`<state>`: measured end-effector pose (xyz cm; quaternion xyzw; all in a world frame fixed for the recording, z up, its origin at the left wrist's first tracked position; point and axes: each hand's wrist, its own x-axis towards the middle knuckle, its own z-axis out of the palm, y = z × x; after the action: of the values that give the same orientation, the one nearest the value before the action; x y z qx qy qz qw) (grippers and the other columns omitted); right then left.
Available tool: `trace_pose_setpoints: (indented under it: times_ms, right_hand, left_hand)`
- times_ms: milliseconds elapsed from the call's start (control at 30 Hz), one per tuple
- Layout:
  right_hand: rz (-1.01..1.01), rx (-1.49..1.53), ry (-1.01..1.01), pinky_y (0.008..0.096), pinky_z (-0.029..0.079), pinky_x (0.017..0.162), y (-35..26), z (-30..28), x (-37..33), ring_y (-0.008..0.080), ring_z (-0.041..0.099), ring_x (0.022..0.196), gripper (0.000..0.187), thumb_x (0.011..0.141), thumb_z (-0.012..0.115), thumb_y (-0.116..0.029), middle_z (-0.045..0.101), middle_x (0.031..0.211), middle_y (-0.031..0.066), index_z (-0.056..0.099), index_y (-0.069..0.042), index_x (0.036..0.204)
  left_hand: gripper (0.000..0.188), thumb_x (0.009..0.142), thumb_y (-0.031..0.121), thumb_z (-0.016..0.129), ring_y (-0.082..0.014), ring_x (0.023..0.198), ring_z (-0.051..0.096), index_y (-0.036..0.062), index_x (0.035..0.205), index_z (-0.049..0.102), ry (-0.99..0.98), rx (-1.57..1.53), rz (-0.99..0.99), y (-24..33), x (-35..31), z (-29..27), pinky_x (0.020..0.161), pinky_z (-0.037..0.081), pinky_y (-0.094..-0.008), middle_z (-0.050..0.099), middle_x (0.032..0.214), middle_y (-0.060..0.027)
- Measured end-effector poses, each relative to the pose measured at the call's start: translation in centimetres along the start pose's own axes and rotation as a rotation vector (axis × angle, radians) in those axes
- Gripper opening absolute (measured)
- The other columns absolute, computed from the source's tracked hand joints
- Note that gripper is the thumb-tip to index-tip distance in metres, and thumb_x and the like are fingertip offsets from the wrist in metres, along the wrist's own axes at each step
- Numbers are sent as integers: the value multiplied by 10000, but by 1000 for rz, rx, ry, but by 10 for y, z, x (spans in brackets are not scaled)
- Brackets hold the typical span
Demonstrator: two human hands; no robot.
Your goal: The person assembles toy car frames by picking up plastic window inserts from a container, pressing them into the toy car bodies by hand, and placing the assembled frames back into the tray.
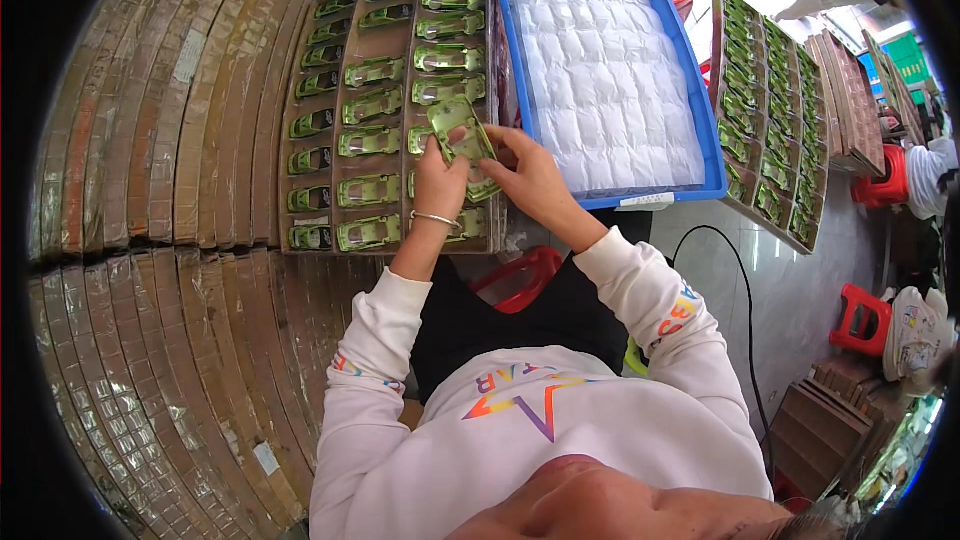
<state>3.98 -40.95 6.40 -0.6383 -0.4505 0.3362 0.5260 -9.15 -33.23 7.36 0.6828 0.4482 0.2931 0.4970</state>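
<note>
A light green toy car body [447, 118] is held above the right column of a brown compartment tray [383, 42]. My left hand [440, 182] grips its near left side, with the thumb against it. My right hand [535, 178] closes on its right side, thumb and fingers on the edge. Rows of similar green car bodies [368, 191] lie in the tray's three columns; those in the left column show black parts. Both hands and the held body hide some of the pieces beneath.
Right of the tray stands a blue crate [712, 178] with rows of white packets [605, 80]. Another tray of green car bodies [768, 105] leans farther right. Taped cardboard stacks [150, 340] line the left. A red stool [862, 320] and black cable [748, 290] are at the right.
</note>
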Motion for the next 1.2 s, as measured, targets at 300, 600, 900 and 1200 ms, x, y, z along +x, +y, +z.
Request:
trace_pose_setpoints:
  times_ms: [300,600,900,1200]
  right_hand:
    - [106,226,-44,315,491,657,15,11,-1,150,629,690,274,804,619,-37,667,782,142,646,8,1073]
    - [123,64,-19,277,493,706,19,10,-1,93,605,748,273,838,612,-23,687,842,81,651,-3,1108]
    - [76,42,55,399,480,642,9,12,2,407,603,706,185,823,610,-82,624,774,230,630,7,985]
    - [75,56,119,402,482,591,22,14,6,370,636,650,175,873,623,-157,632,712,216,633,14,911]
  left_hand:
    - [359,813,64,572,-268,773,684,-11,1162,540,-26,251,60,-18,-3,2,688,516,-371,685,907,-175]
    - [317,810,85,559,-476,816,614,-5,1108,500,-1,371,76,-10,-6,10,699,483,-528,638,856,-282]
    - [295,882,159,550,-472,768,617,-13,1119,515,87,316,66,-10,-8,14,660,487,-520,638,815,-278]
    - [292,899,183,546,-439,808,630,9,1134,532,88,208,43,-14,-8,22,680,490,-492,645,849,-255]
